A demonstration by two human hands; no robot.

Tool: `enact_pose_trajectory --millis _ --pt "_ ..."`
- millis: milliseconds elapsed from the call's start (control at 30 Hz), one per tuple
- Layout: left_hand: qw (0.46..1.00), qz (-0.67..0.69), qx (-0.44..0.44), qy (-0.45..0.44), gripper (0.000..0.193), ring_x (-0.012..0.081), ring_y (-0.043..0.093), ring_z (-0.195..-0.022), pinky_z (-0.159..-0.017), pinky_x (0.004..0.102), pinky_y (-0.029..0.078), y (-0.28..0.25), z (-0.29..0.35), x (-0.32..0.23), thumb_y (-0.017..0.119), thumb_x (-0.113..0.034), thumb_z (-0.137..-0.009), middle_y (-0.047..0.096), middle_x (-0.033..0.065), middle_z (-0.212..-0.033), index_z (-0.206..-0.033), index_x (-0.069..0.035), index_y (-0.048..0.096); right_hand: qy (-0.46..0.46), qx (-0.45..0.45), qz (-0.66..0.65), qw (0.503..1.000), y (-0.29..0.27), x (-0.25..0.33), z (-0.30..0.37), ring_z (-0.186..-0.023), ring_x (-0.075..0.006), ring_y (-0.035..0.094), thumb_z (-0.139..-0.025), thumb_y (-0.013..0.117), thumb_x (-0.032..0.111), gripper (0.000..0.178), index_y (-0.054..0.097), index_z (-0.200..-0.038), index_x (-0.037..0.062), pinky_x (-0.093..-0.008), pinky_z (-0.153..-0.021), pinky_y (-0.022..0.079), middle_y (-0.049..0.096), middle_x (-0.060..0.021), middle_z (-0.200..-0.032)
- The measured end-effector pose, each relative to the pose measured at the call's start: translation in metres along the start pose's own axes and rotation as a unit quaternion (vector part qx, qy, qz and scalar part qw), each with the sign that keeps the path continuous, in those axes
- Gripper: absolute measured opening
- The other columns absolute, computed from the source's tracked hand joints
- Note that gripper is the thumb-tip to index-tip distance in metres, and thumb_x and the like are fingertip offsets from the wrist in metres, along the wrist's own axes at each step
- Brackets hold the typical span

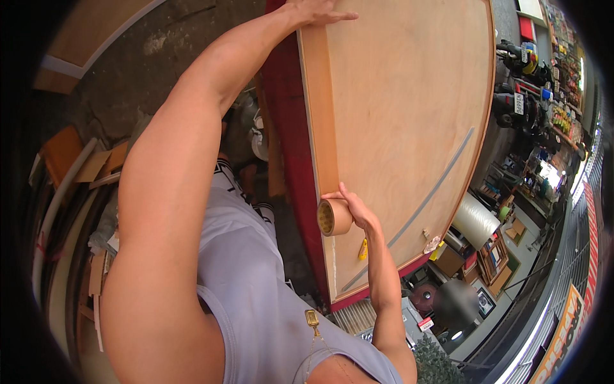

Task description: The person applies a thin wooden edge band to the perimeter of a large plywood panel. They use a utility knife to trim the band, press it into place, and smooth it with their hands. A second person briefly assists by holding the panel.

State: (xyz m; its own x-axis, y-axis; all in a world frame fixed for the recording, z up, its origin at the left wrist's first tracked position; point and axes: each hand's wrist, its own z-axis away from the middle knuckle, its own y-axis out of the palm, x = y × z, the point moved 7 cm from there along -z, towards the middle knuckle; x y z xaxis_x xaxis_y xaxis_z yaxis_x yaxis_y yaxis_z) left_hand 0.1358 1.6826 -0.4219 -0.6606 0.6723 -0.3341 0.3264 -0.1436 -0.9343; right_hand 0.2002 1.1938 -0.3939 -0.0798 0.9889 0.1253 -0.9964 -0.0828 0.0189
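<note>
A wide roll of brown tape [339,217] is held in my right hand [359,208], its hollow core facing left. From the roll, a strip of brown tape [320,102] runs up along the left edge of a large light-wood panel [409,96]. My left hand [316,11] lies at the far end of that strip with its fingers stretched out, partly cut off by the top of the view. Right of the roll, a yellow cutter [363,249] rests on the panel. A long grey metal straightedge [416,205] lies diagonally across the wood.
Dark red cloth [291,128] shows under the panel's left edge. Boards and frame mouldings [70,166] lean on the left. Motorcycles [521,105] stand at the far right. A plastic-wrapped roll [475,217], picture frames [495,259] and a fan [425,297] are at the right.
</note>
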Motion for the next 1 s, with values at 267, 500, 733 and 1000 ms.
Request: enact_pose_trajectory --millis 267,500,733,1000 --pt "1.0 0.005 0.016 -0.001 0.083 0.0352 0.018 -0.147 -0.12 0.0505 0.009 -0.005 0.0 -0.002 0.042 -0.071 -0.087 0.029 0.0217 -0.155 -0.145 -0.011 0.043 0.03 -0.006 -0.047 0.998 0.001 0.003 0.002 -0.101 -0.0188 0.063 -0.098 0.027 0.067 0.076 0.07 -0.115 0.007 -0.0309 -0.087 0.051 0.067 -0.0106 -0.111" --pt "1.0 0.016 0.012 0.005 0.083 0.0352 0.019 -0.147 -0.119 0.052 0.012 -0.006 0.0 -0.002 0.043 -0.071 -0.087 0.031 0.0218 -0.153 -0.144 -0.01 0.043 0.029 0.0 -0.045 0.999 0.002 -0.001 -0.004 -0.1 -0.0195 0.063 -0.098 0.03 0.067 0.076 0.071 -0.112 0.0048 -0.0322 -0.089 0.051 0.067 -0.012 -0.11" --pt "1.0 0.022 0.001 0.011 0.082 0.0359 0.02 -0.146 -0.119 0.0527 0.011 -0.003 0.002 0.0 0.044 -0.07 -0.087 0.033 0.0224 -0.152 -0.142 -0.01 0.046 0.042 -0.01 -0.079 0.996 0.004 0.008 -0.001 -0.099 -0.0193 0.063 -0.097 0.031 0.066 0.076 0.072 -0.109 0.0039 -0.0318 -0.089 0.05 0.067 -0.0121 -0.107" --pt "1.0 0.017 -0.006 0.015 0.081 0.0365 0.019 -0.146 -0.119 0.0527 0.01 -0.001 -0.002 -0.002 0.043 -0.07 -0.087 0.033 0.0224 -0.152 -0.142 -0.009 0.046 0.03 -0.017 -0.074 0.997 0.006 0.009 0.003 -0.094 -0.0184 0.064 -0.097 0.032 0.067 0.075 0.072 -0.109 0.0041 -0.0298 -0.086 0.052 0.068 -0.0115 -0.106"
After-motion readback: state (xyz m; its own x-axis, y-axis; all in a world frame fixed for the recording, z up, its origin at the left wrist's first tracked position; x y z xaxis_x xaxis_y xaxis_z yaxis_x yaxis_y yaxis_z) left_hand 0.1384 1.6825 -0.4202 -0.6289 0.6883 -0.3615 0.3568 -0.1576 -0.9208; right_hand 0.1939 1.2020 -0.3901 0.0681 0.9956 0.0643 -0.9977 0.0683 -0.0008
